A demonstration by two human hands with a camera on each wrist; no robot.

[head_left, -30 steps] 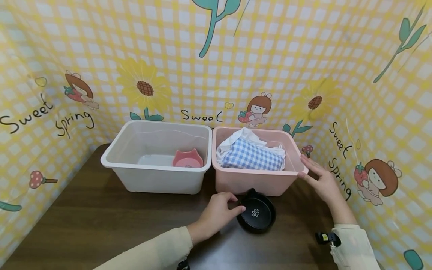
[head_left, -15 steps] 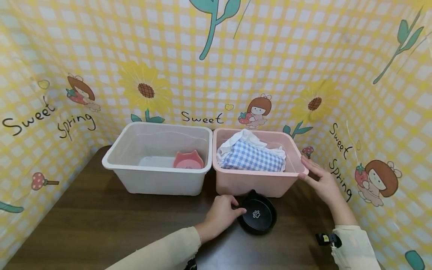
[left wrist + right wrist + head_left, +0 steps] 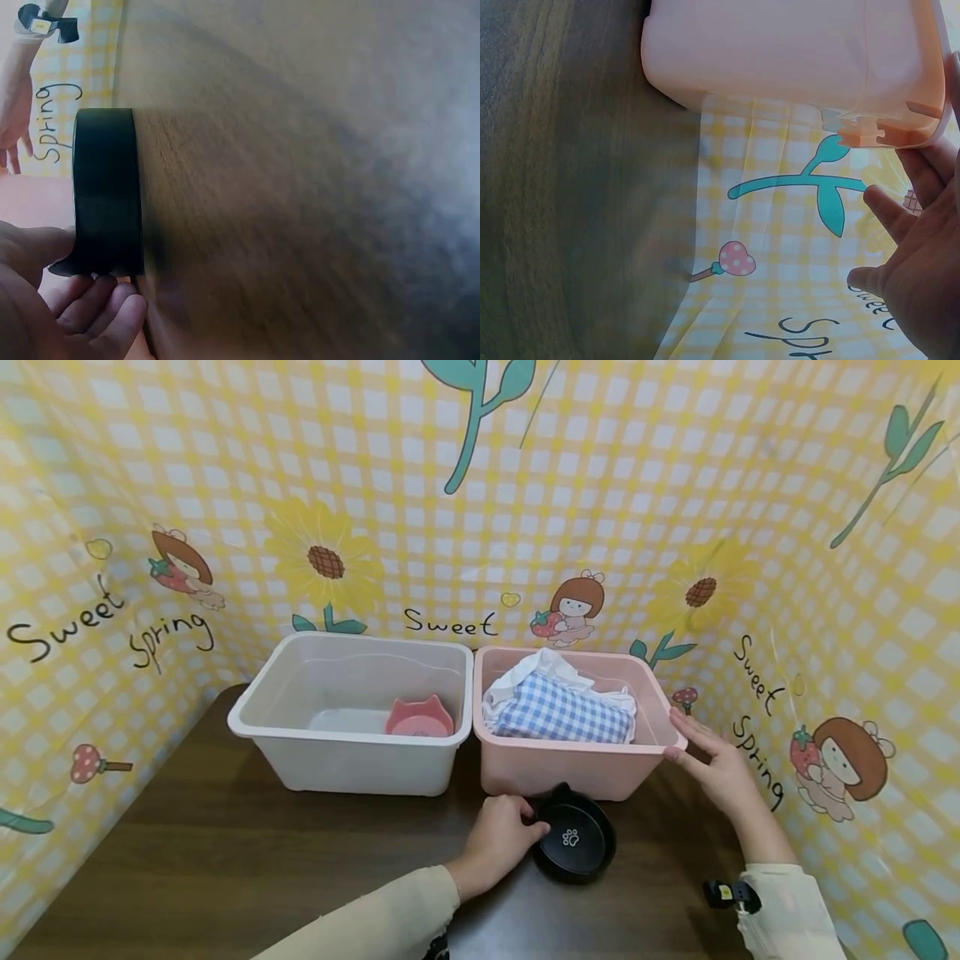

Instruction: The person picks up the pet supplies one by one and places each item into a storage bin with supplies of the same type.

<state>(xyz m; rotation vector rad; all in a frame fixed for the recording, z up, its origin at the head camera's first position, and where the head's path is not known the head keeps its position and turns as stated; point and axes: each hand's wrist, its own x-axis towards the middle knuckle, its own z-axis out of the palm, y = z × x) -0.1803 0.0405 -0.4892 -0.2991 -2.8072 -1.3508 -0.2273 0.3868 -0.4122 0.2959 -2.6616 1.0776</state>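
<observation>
A black cat-ear pet bowl (image 3: 573, 839) with a white paw print lies on the table, close in front of the pink bin (image 3: 570, 772). My left hand (image 3: 498, 839) pinches its left edge at an ear. In the left wrist view, the thumb is on the rim side of the bowl (image 3: 109, 195) and the fingers are against its outer wall. My right hand (image 3: 716, 768) touches the pink bin's right front corner, fingers fairly straight along the rim. A blue-and-white checked cloth item (image 3: 562, 706) with ruffled white edging lies inside this bin.
Left of the pink bin stands a white bin (image 3: 367, 768), its rim close against the pink one. A pink cat-ear bowl (image 3: 420, 717) sits inside at its right end. Yellow checked cloth (image 3: 420, 510) hangs behind and at both sides of the brown table (image 3: 225, 860).
My left forearm has shifted slightly to the right, its hand staying at the black bowl's edge. The right hand keeps its place on the pink bin.
</observation>
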